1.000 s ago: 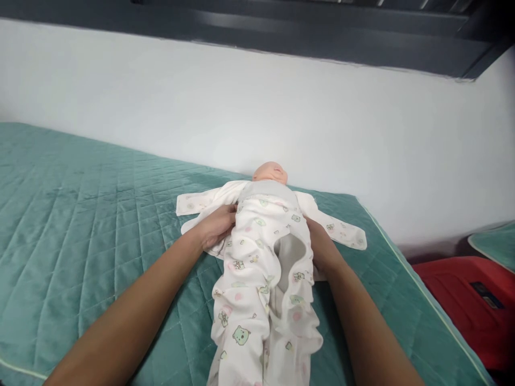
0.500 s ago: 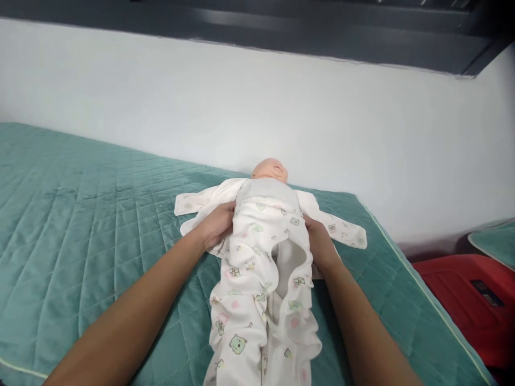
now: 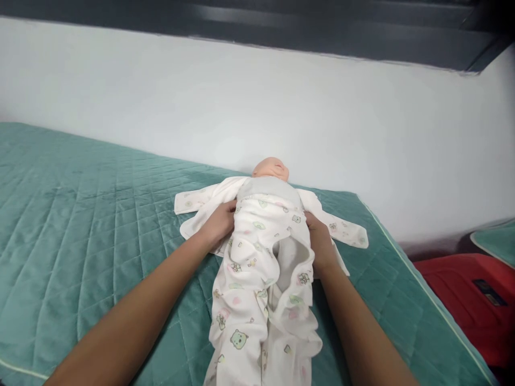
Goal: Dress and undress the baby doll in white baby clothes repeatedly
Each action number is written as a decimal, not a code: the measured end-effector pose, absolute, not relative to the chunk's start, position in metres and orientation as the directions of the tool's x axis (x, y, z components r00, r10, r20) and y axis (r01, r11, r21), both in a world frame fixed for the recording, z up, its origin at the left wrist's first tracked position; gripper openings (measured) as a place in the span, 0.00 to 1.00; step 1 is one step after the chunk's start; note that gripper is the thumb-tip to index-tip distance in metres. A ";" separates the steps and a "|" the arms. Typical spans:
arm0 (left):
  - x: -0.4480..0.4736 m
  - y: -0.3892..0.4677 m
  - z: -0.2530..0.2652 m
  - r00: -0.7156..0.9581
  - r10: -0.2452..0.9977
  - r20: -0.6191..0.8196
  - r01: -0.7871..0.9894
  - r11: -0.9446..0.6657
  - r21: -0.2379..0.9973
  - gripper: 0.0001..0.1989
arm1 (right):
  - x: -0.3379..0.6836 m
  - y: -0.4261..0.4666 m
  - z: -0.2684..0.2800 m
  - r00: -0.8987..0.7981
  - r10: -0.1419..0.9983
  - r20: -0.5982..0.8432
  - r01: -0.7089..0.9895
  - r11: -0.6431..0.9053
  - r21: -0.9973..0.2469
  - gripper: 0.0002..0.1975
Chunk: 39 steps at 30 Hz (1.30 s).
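A baby doll (image 3: pixel 271 168) lies on its back, head toward the wall, with a grey-white band over its belly. White baby trousers (image 3: pixel 245 257) printed with small bears cover its legs and reach up to the waist, with an opening at the crotch. Beneath the doll a matching white baby jacket (image 3: pixel 348 231) is spread, sleeves out to both sides. At the left side of the waistband is my left hand (image 3: pixel 220 222), its fingers closed at the fabric edge, fingertips partly hidden. My right hand (image 3: pixel 319 241) is at the opposite side of the waist, fingers mostly hidden behind the cloth.
The doll lies on a green quilted bed cover (image 3: pixel 100 214) against a white wall (image 3: pixel 241 96). A dark ledge (image 3: pixel 257 27) runs across the top. Right of the bed stands a red plastic chair or stool (image 3: pixel 462 295), with another green padded edge (image 3: pixel 494 241) behind it.
Almost nothing differs. Both hands stay at the sides of the waist, and the trousers' folds around the crotch opening and right leg have shifted slightly.
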<state>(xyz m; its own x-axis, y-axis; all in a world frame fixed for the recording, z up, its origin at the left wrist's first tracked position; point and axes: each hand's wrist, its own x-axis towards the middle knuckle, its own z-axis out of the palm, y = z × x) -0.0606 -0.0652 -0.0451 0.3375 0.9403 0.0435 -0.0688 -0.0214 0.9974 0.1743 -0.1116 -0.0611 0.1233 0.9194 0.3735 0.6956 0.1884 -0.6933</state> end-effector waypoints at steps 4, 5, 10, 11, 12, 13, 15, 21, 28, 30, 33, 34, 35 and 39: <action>-0.063 -0.062 -0.049 0.279 0.940 0.195 0.185 -0.252 0.950 0.12 | 0.171 -0.115 -0.056 0.098 0.923 0.373 0.727 0.189 -0.660 0.17; -0.063 -0.061 -0.050 0.271 0.941 0.204 0.225 -0.268 0.937 0.12 | 0.170 -0.115 -0.055 0.103 0.927 0.362 0.745 0.169 -0.645 0.18; -0.066 -0.058 -0.057 0.214 0.952 0.219 0.341 -0.283 0.896 0.11 | 0.174 -0.113 -0.059 0.235 0.928 0.291 0.791 -0.008 -0.612 0.18; -0.066 -0.058 -0.058 0.204 0.955 0.216 0.350 -0.277 0.895 0.11 | 0.176 -0.112 -0.062 0.250 0.924 0.289 0.777 -0.013 -0.630 0.18; -0.066 -0.059 -0.058 0.196 0.957 0.212 0.351 -0.270 0.897 0.11 | 0.177 -0.110 -0.064 0.261 0.921 0.289 0.753 -0.006 -0.658 0.18; -0.066 -0.059 -0.058 0.186 0.960 0.207 0.345 -0.261 0.902 0.12 | 0.179 -0.108 -0.067 0.270 0.919 0.289 0.722 0.006 -0.692 0.17; -0.065 -0.060 -0.059 0.160 0.966 0.204 0.320 -0.246 0.915 0.12 | 0.181 -0.105 -0.071 0.296 0.913 0.282 0.654 0.021 -0.756 0.17; -0.065 -0.058 -0.059 0.024 0.962 0.271 0.242 -0.268 0.932 0.05 | 0.184 -0.099 -0.075 0.358 0.903 0.237 0.572 -0.012 -0.820 0.15; -0.062 -0.060 -0.048 0.114 0.869 0.481 0.156 -0.494 0.855 0.08 | 0.187 -0.103 -0.074 0.297 0.922 0.249 0.555 0.045 -0.830 0.20; -0.063 -0.058 -0.047 0.167 0.858 0.486 0.109 -0.506 0.856 0.08 | 0.185 -0.105 -0.070 0.328 0.904 0.275 0.606 0.022 -0.795 0.18; -0.065 -0.053 -0.048 0.250 0.853 0.459 0.037 -0.482 0.875 0.08 | 0.178 -0.108 -0.060 0.372 0.843 0.388 0.638 0.072 -0.767 0.12; -0.066 -0.051 -0.048 0.282 0.848 0.448 0.015 -0.471 0.882 0.07 | 0.175 -0.109 -0.057 0.363 0.831 0.421 0.625 0.118 -0.772 0.11; -0.067 -0.049 -0.049 0.313 0.842 0.440 -0.002 -0.462 0.887 0.07 | 0.172 -0.110 -0.054 0.344 0.830 0.438 0.601 0.164 -0.782 0.10; -0.071 -0.044 -0.047 0.400 0.811 0.427 0.001 -0.466 0.885 0.06 | 0.165 -0.112 -0.045 0.256 0.893 0.371 0.456 0.227 -0.860 0.10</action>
<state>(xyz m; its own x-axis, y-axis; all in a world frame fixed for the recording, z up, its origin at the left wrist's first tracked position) -0.0714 -0.0436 -0.0468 0.3999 0.8113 0.4266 0.0007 -0.4656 0.8850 0.1647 -0.1120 -0.0452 0.2556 0.8928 0.3709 0.4564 0.2268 -0.8604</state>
